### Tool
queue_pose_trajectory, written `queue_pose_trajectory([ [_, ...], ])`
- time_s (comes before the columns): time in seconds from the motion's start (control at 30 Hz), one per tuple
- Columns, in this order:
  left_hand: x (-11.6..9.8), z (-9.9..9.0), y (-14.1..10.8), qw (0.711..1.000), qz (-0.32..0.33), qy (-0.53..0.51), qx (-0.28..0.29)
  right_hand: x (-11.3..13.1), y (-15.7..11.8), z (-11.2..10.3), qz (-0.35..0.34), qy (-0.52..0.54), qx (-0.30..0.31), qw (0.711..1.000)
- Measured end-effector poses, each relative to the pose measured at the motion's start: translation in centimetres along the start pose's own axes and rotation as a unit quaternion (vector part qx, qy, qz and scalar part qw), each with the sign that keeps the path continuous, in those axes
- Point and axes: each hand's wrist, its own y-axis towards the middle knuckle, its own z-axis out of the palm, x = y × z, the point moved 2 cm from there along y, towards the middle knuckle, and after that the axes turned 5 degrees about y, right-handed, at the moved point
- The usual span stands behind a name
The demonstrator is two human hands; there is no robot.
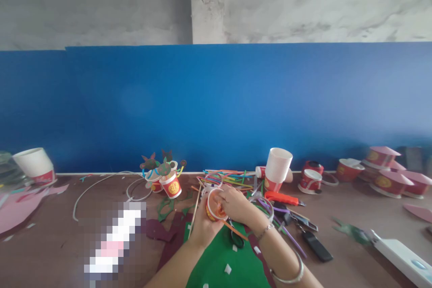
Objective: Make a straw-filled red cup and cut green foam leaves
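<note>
Paper cup (pixel 212 207) in left hand's (pixel 203 222) curled grip, right hand's (pixel 234 202) fingers inside, hold unclear.

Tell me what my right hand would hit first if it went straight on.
Probably the inside of the paper cup in your left hand; your right hand points into its opening, though depth is unclear.

Left hand (pixel 204 225) and right hand (pixel 232 202): bare. Left forearm (pixel 178 258): bare throughout its visible length. Right forearm (pixel 278 249): bare skin, two ornaments noted. Item one, at the wrist: a slender bracelet (pixel 265 231), silvery, finely segmented (links or beads, too small to tell). Item two, nearer the elbow: a thicker bangle (pixel 300 271), silver-toned, rounded, with a pale sheen.
</note>
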Motion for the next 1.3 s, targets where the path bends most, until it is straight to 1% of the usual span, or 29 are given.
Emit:
queue_pose_trajectory([
  [0.1,-0.2,-0.2,0.0,1.0,0.003,0.019,0.001,0.9,0.1,-0.4,0.062,0.007,0.005,0.998],
  [0.2,-0.5,-0.1,-0.1,1.0,-0.001,0.03,-0.005,1.6,0.1,-0.6,0.094,0.01,0.003,0.995],
  [0.33,-0.9,0.1,0.0,1.0,0.001,0.017,-0.007,1.8,0.0,-0.6,0.086,0.014,-0.026,0.996],
  [0.5,-1.0,0.0,0.1,1.0,0.022,-0.003,0.014,2.0,0.1,-0.3,0.075,0.016,-0.06,0.995],
  [0.57,-1.2,-0.1,0.1,0.999,0.028,0.005,0.018,2.1,0.1,-0.2,0.077,0.014,-0.062,0.995],
  [0.67,-1.5,-0.1,0.2,1.0,0.02,0.004,0.023,2.0,0.2,-0.1,0.084,0.015,-0.054,0.995],
  [0.77,-1.6,-0.2,0.2,1.0,0.02,0.007,0.02,1.9,0.3,0.1,0.081,0.039,-0.064,0.994],
  [0.87,-1.4,-0.2,0.3,0.999,0.019,0.027,0.021,1.7,0.4,0.3,0.079,0.061,-0.076,0.992],
  [1.03,-0.9,-0.4,0.3,0.998,0.033,0.054,0.03,1.7,0.4,0.4,0.084,0.069,-0.087,0.99],
  [1.1,-0.8,-0.5,0.3,0.996,0.041,0.066,0.037,1.8,0.4,0.2,0.092,0.074,-0.087,0.989],
  [1.2,-0.7,-0.6,0.3,0.995,0.055,0.073,0.049,1.9,0.4,0.0,0.103,0.082,-0.069,0.989],
  [1.3,-0.6,-0.5,0.3,0.995,0.053,0.066,0.05,1.8,0.3,-0.1,0.089,0.087,-0.043,0.991],
])
